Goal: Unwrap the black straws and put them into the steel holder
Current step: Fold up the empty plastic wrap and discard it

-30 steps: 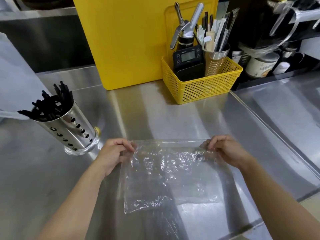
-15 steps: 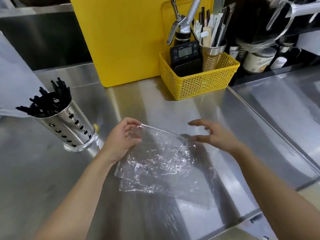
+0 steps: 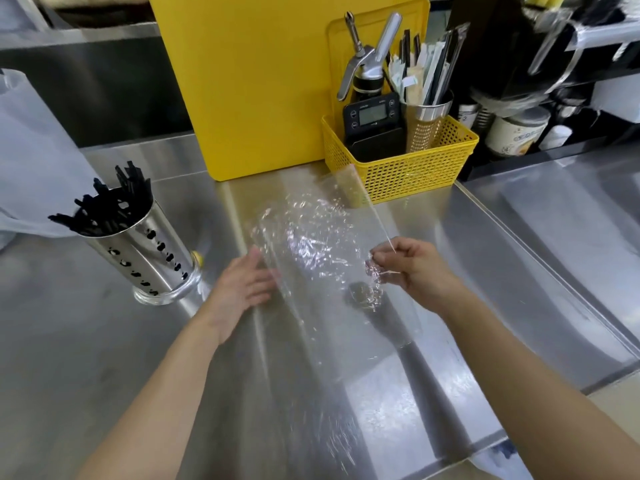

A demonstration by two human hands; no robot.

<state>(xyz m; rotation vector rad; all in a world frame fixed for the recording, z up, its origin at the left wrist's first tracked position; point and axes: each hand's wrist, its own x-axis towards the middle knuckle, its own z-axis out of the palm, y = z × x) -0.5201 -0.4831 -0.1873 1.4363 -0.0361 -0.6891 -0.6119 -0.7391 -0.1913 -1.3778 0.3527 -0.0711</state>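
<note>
Pinching a crumpled corner of the clear wrapper (image 3: pixel 311 244) between curled fingers and thumb, the right hand (image 3: pixel 415 271) holds the sheet raised over the middle of the steel counter (image 3: pixel 104 341), while the left hand (image 3: pixel 239 289), fingers straight, meets its left edge. Black straws (image 3: pixel 104 206) stand bunched in the steel holder (image 3: pixel 152 261) near the counter's left edge. The wrapper's outline is blurred against reflections, and writing on the digital scale (image 3: pixel 372 116) in the yellow basket (image 3: pixel 415 174) at the back edge is unreadable.

surface: steel counter (image 3: pixel 86 358) | left: steel holder (image 3: pixel 149 258) | back: yellow basket (image 3: pixel 408 171) | back, upright: yellow board (image 3: pixel 259 81)
</note>
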